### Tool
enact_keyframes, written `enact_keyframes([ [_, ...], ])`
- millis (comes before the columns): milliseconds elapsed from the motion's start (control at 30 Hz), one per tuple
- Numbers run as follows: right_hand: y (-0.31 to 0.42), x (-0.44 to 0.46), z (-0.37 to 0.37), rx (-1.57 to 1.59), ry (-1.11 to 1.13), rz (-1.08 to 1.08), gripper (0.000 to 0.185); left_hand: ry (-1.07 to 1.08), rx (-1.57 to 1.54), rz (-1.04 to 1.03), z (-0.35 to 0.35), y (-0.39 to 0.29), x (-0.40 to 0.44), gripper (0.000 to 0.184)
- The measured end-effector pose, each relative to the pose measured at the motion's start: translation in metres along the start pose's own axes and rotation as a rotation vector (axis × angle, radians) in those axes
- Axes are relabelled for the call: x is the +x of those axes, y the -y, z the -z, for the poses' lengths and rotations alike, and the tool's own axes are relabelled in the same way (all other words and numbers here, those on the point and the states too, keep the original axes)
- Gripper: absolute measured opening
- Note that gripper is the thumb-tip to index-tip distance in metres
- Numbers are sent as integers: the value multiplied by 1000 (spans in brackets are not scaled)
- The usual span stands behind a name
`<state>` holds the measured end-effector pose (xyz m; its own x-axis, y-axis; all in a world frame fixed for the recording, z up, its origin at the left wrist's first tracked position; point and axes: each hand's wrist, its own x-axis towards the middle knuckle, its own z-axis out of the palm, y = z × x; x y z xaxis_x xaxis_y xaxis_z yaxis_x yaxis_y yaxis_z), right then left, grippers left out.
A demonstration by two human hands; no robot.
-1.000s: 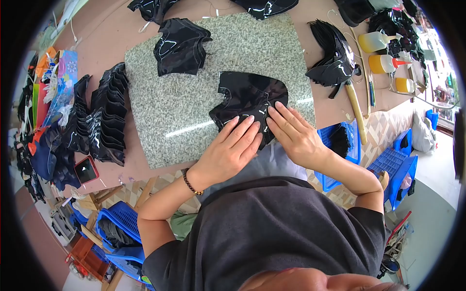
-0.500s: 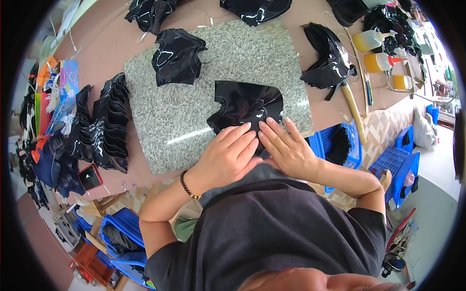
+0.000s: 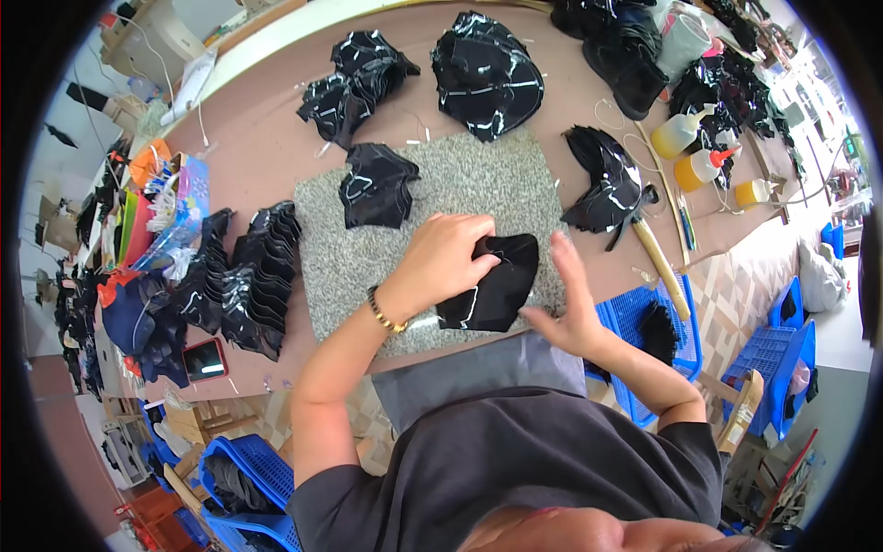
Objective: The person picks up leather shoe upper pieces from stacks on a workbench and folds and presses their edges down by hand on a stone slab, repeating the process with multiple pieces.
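My left hand [image 3: 448,261] is closed on the upper left edge of a black glossy piece [image 3: 501,293], its thumb and fingers pinching it. The piece lies over the near part of the speckled stone slab [image 3: 331,276]. To its right, my right hand [image 3: 572,308] is open, thumb and fingers spread, close to the piece's right edge. Another black piece [image 3: 377,189] rests on the slab's upper left part.
Stacked black pieces [image 3: 262,281] stand left of the slab, near a phone [image 3: 205,360]. Further black piles [image 3: 487,78] lie beyond it. On the right are a hammer [image 3: 660,267], a black bundle [image 3: 602,184] and yellow bottles [image 3: 676,136].
The camera view has shifted, showing more of the far table. My left hand has gone from lying flat to gripping the piece, which is turned differently. My right hand has lifted off it.
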<state>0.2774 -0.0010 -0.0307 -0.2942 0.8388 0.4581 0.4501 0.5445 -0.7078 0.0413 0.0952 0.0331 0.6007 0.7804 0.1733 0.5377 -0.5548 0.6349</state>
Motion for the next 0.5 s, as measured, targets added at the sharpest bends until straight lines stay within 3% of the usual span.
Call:
enact_keyframes([
  [33,2,4,-3,313,-71,-286,99,-54,-85,69,7,-5,-4,29],
  [100,1,22,-14,779,-234,-387,74,-151,-259,206,20,-13,-13,29],
  [200,0,51,1,974,173,-784,42,-186,-274,274,33,-21,-24,28],
  [233,16,63,-8,858,41,-653,27,-188,-282,326,35,-23,-28,28],
  [300,28,79,-3,579,152,-612,26,-237,-369,284,32,-18,-35,22],
  [400,41,91,3,160,305,-330,26,-197,-449,379,36,-19,-45,20],
  [500,51,100,1,270,180,-188,26,-351,-113,131,32,-21,-52,17],
])
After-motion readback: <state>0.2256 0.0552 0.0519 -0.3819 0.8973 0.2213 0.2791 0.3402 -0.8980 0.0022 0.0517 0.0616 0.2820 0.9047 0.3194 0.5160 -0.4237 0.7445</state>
